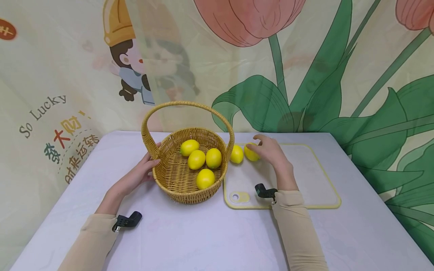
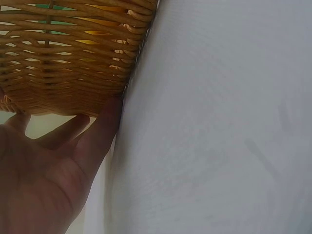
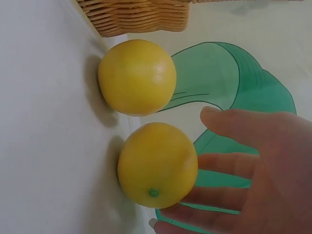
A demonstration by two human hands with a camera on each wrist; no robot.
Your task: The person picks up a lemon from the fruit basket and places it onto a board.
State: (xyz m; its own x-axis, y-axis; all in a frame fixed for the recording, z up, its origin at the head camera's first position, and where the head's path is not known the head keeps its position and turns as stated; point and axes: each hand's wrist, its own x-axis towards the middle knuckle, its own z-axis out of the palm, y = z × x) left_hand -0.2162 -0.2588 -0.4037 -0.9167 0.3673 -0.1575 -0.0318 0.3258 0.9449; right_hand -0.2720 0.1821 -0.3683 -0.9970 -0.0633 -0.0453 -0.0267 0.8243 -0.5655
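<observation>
A woven basket (image 1: pixel 190 197) with a tall arched handle (image 1: pixel 186 103) stands left of the middle of the table. Several yellow lemons (image 1: pixel 196 160) lie inside it. My left hand (image 1: pixel 138 174) rests against the basket's left side, and the left wrist view shows its extended fingers touching the wicker wall. Two more lemons sit side by side on a white cutting board, right of the basket: a left one (image 1: pixel 236 154) and a right one (image 1: pixel 251 153). At the right one is my right hand (image 3: pixel 243 170), thumb and fingers spread apart and fingertips partly behind that lemon.
The cutting board (image 1: pixel 285 188) has a yellow edge and a hole in its near left corner. A pale cloth covers the table (image 1: pixel 203 241). A printed curtain (image 1: pixel 237 67) hangs along the table's back edge. Each wrist carries a small black camera (image 1: pixel 129 219).
</observation>
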